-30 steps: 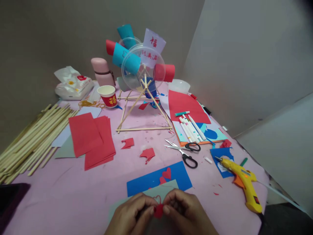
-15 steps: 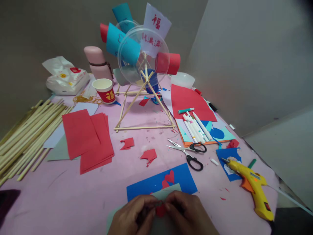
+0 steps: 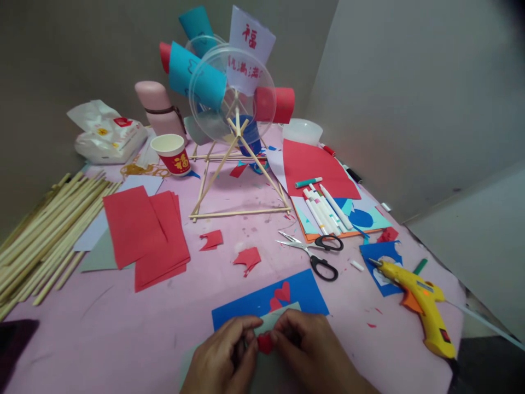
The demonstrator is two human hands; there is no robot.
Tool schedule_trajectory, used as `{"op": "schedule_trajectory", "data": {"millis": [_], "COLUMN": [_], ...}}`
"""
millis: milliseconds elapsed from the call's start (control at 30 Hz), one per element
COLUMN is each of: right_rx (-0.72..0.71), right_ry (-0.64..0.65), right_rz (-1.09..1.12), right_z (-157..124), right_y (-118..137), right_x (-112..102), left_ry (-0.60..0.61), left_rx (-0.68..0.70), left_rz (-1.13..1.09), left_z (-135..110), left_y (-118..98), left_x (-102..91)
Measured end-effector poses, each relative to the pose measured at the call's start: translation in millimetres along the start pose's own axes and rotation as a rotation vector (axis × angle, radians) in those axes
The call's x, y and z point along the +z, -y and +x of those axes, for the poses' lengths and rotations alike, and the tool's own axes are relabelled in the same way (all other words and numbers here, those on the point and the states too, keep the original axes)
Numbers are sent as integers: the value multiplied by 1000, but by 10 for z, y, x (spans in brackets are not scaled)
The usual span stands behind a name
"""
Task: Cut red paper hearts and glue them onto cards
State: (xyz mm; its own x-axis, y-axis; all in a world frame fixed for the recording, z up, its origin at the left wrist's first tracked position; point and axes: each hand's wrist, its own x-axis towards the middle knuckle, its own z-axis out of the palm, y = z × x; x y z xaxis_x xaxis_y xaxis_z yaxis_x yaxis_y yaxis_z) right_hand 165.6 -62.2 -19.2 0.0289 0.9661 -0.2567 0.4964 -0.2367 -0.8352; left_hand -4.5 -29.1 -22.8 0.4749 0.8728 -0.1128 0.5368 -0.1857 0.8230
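Note:
A small red paper heart [image 3: 266,344] is pinched at the front edge between my left hand [image 3: 229,350] and my right hand [image 3: 309,345]. The fingers of both hands are closed, with thumbs and fingertips on its sides and its top partly covered. Under my hands lies grey-green paper [image 3: 283,314], overlapping a blue paper sheet [image 3: 229,312]. Two more red hearts [image 3: 282,291] rest on the blue sheet, one partly hidden by the grey-green paper.
Black-handled scissors [image 3: 315,253] lie spread beyond the blue sheet. A yellow glue gun [image 3: 422,301] is at right, near markers [image 3: 326,210]. Red papers [image 3: 131,227] and wooden sticks [image 3: 61,219] lie left. A stick-framed wheel [image 3: 232,98] stands behind, beside a paper cup [image 3: 170,153].
The red heart shows more clearly between my fingers now, and my fingertips have shifted slightly apart around it. The camera view has shifted a little.

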Motion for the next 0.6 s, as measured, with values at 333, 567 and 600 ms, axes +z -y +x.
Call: {"op": "schedule_trajectory", "data": {"millis": [333, 567, 600], "right_rx": [22, 16, 10], "right_ry": [-3, -5, -11], "right_rz": [20, -11, -14], "right_z": [-7, 2, 0], "right_y": [4, 1, -6], "right_x": [11, 11, 16], "left_ry": [12, -38, -49], "left_rx": [-9, 47, 58], "left_rz": [77, 118, 127], "left_z": [2, 6, 7], "left_y": [14, 4, 1], "left_x": [13, 18, 18]}}
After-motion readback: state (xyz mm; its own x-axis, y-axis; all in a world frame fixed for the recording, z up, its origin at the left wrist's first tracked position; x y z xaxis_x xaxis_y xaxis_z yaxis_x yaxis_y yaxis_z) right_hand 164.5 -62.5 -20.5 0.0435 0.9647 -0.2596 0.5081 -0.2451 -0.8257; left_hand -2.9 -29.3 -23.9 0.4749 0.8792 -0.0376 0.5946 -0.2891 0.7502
